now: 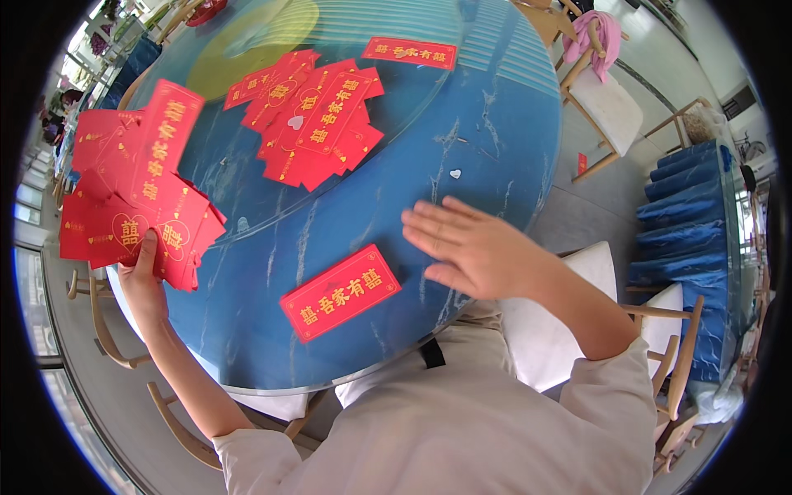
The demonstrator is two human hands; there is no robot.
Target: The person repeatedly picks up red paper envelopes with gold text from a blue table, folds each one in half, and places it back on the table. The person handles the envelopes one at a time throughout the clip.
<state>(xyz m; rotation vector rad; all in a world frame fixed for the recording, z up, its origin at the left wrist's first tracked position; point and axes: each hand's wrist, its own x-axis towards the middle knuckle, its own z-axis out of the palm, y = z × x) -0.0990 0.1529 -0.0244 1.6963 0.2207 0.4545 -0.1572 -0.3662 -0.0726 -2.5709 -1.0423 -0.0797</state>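
My left hand (pixel 145 272) grips a thick, loosely fanned bunch of red paper envelopes (pixel 133 173) with gold print, thumb on top, at the table's left edge. One envelope in the bunch sticks up above the others. My right hand (pixel 473 247) is held flat, palm down, with nothing in it; whether it touches the table is unclear. Left of it lies a squared stack of red envelopes (pixel 340 292) bearing gold characters. Farther back is a spread pile of similar envelopes (pixel 315 117), with a pale heart-shaped piece (pixel 296 122) on it.
A round table (pixel 260 352) has a blue marbled top and a raised glass disc. A single red envelope (pixel 409 53) lies at the far side, and a small white heart (pixel 455 174) beyond my right hand. Chairs (pixel 606 105) and a blue-draped table (pixel 680 247) stand right.
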